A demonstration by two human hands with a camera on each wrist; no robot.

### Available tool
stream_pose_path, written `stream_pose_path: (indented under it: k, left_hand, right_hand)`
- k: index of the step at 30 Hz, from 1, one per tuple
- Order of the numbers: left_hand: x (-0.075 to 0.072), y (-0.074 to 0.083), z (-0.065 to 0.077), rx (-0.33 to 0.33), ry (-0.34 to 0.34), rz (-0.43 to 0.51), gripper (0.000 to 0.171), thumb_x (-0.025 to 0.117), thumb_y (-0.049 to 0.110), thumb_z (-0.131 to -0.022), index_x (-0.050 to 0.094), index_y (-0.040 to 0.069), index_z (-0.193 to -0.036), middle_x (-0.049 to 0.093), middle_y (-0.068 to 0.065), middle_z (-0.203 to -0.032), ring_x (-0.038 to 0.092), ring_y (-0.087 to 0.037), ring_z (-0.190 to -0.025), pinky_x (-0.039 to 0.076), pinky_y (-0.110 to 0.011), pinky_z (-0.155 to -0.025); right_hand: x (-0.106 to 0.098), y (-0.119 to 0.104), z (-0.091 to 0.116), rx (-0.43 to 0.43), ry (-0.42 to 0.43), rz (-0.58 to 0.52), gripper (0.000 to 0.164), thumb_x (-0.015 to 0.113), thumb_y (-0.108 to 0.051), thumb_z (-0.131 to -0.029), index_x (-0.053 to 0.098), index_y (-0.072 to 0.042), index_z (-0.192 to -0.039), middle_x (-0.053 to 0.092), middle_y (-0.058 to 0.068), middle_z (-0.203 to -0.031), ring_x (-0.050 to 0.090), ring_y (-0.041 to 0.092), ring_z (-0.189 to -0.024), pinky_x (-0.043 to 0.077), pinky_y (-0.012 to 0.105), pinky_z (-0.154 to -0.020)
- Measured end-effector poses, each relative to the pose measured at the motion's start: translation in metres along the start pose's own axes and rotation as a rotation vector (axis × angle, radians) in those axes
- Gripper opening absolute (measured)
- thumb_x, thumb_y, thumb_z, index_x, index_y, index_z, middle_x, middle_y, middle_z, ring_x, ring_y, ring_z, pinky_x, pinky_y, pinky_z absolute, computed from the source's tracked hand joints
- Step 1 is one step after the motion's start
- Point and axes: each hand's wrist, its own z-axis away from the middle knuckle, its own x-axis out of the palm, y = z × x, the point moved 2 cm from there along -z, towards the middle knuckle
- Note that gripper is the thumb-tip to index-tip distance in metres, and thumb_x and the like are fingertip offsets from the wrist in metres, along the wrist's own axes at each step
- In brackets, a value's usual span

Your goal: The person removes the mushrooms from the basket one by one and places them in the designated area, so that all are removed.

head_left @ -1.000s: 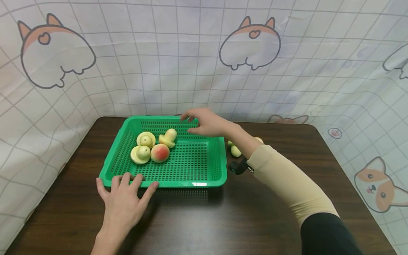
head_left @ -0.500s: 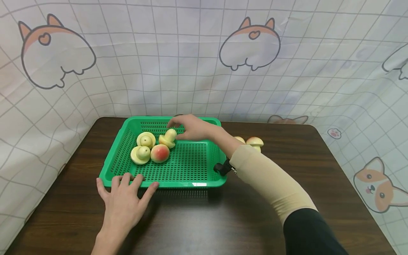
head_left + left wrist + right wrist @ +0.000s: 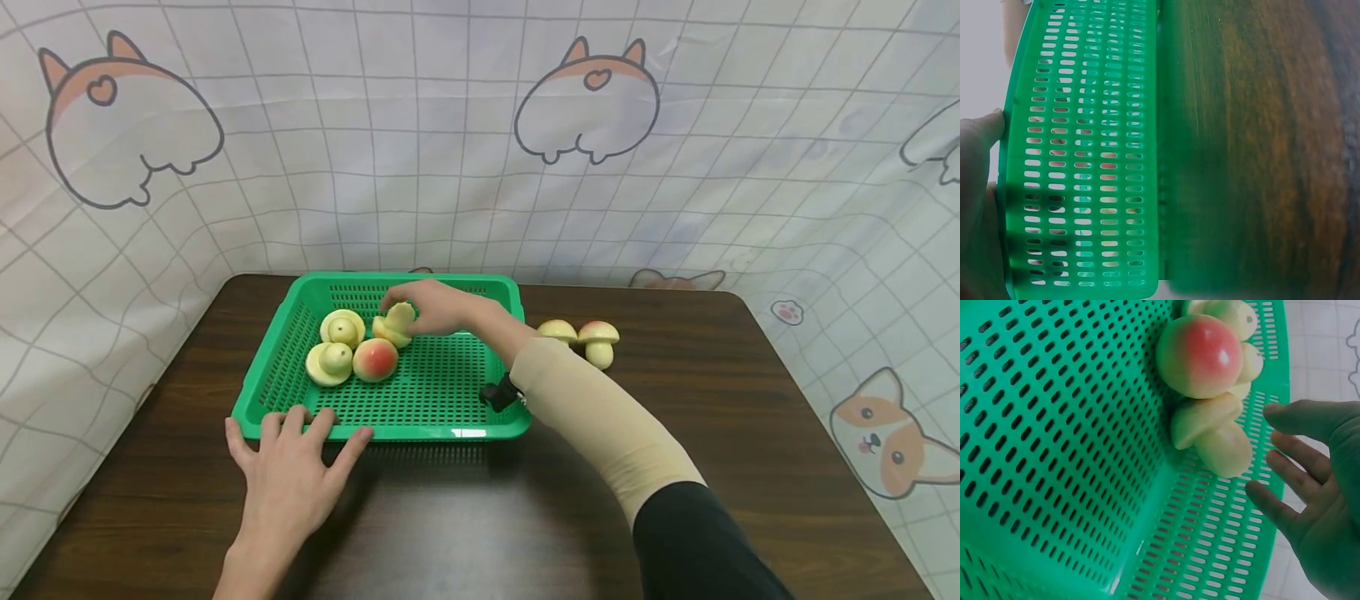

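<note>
A toy mushroom (image 3: 395,323) with a pale stalk lies tilted inside the green plastic basket (image 3: 450,433). My right hand (image 3: 437,307) reaches over the basket to this mushroom, thumb and fingers spread on either side of its stalk. In the right wrist view a gap shows between the right hand (image 3: 1316,469) and the mushroom (image 3: 1222,447). My left hand (image 3: 291,475) rests on the basket's front rim with its fingers spread. In the left wrist view, part of the left hand (image 3: 979,162) touches the rim beside the slotted wall (image 3: 1085,144).
Two more pale mushrooms (image 3: 342,329) (image 3: 330,363) lie stalk-up at the basket's left. Beside them sits a round red-and-yellow piece (image 3: 375,360). Outside, right of the basket, two mushrooms (image 3: 557,331) (image 3: 598,343) stand on the dark wooden table (image 3: 712,400). A patterned cloth (image 3: 420,150) hangs behind.
My right hand has moved left and down into the basket, to the tilted mushroom. The mushrooms on the table at right have come into view. My left hand has stayed on the rim.
</note>
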Motion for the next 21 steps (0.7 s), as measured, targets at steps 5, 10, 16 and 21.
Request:
stream_pose_path:
  k: [5, 10, 16, 21]
  left_hand:
    - [-0.001, 0.0, 0.001, -0.003, 0.003, 0.004, 0.053, 0.064, 0.058, -0.095, 0.069, 0.006, -0.103, 0.06, -0.02, -0.101, 0.048, -0.048, -0.101, -0.001, -0.081, -0.105]
    - [0.0, 0.0, 0.001, 0.0, -0.001, 0.006, 0.054, 0.064, 0.058, -0.095, 0.069, 0.005, -0.105, 0.06, -0.021, -0.102, 0.048, -0.049, -0.102, -0.002, -0.081, -0.105]
    - [0.001, 0.0, 0.002, -0.004, 0.004, 0.013, 0.054, 0.064, 0.058, -0.095, 0.069, 0.006, -0.104, 0.06, -0.019, -0.101, 0.048, -0.048, -0.101, -0.003, -0.081, -0.105]
    - [0.001, 0.0, 0.001, -0.004, 0.004, 0.017, 0.054, 0.064, 0.058, -0.095, 0.069, 0.005, -0.104, 0.06, -0.019, -0.101, 0.048, -0.048, -0.102, -0.003, -0.081, -0.106]
  right_hand:
    - [0.006, 0.0, -0.006, 0.029, -0.037, -0.023, 0.05, 0.065, -0.007, -0.096, 0.055, -0.013, -0.145, 0.053, 0.002, -0.147, 0.047, 0.02, -0.133, 0.042, 0.032, -0.1]
    - [0.008, -0.002, -0.009, 0.04, -0.049, -0.018, 0.05, 0.067, -0.007, -0.096, 0.055, -0.013, -0.144, 0.056, 0.005, -0.142, 0.051, 0.023, -0.124, 0.044, 0.032, -0.096]
    - [0.011, -0.004, -0.011, 0.045, -0.06, 0.014, 0.049, 0.064, -0.008, -0.096, 0.056, -0.011, -0.144, 0.057, 0.005, -0.14, 0.053, 0.02, -0.117, 0.044, 0.031, -0.093]
    - [0.011, -0.002, -0.012, 0.067, -0.056, 0.057, 0.048, 0.063, -0.008, -0.097, 0.055, -0.01, -0.145, 0.055, 0.003, -0.144, 0.05, 0.016, -0.125, 0.043, 0.031, -0.1]
